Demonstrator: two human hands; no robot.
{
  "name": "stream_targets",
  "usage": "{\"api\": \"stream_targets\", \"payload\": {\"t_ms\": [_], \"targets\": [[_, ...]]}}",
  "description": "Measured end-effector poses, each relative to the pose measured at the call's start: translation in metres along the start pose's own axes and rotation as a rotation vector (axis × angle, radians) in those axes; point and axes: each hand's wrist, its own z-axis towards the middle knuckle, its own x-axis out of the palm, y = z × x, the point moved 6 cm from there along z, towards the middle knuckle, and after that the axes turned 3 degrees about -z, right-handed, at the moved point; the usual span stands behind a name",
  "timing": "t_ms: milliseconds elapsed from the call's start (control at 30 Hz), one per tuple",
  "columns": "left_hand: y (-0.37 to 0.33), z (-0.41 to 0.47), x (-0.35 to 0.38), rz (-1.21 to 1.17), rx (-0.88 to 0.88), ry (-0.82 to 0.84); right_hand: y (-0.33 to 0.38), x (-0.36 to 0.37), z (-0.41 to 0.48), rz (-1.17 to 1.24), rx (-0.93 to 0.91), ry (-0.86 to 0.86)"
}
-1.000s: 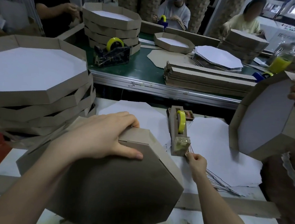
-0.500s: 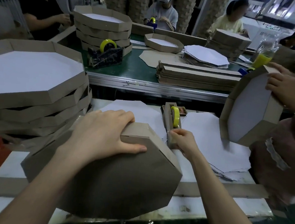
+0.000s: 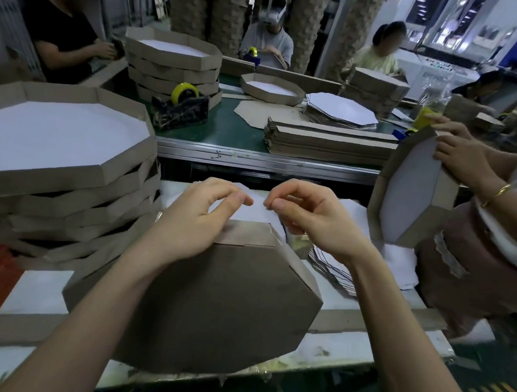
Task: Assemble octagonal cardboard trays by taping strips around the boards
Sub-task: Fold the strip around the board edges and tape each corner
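An octagonal cardboard tray (image 3: 212,300) stands on edge on the work table, its brown back toward me. My left hand (image 3: 193,218) rests its heel on the tray's top side strip (image 3: 248,233), thumb and forefinger pinched together. My right hand (image 3: 314,222) hovers just right of it, also pinching. Between the two sets of fingertips a short piece of clear tape (image 3: 258,202) is stretched, barely visible against the white paper behind. The tape dispenser is mostly hidden behind my right hand.
A stack of finished trays (image 3: 52,161) stands close on my left. To my right another person holds a tray (image 3: 411,201) upright. Beyond the table edge, the green conveyor carries a black tape dispenser (image 3: 180,109), stacked strips (image 3: 326,142) and white octagonal boards (image 3: 341,111).
My right hand left the dispenser and came up to the tray's top edge. My left hand lifted its fingers off the strip and now pinches near the right fingertips.
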Motion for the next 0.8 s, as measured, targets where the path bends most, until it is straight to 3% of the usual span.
{"api": "stream_targets", "payload": {"t_ms": [233, 333, 500, 800], "targets": [[-0.013, -0.014, 0.000, -0.183, 0.051, 0.112, 0.018, 0.021, -0.004, -0.111, -0.056, 0.076], [-0.005, -0.016, -0.005, -0.184, -0.013, 0.045, 0.020, 0.024, -0.005, -0.183, -0.064, 0.101], [-0.005, -0.020, -0.010, -0.071, 0.042, -0.094, 0.018, 0.020, -0.003, -0.262, -0.007, 0.088], [-0.005, -0.021, -0.009, -0.029, 0.051, -0.188, 0.003, 0.002, -0.001, -0.174, 0.173, -0.021]]}}
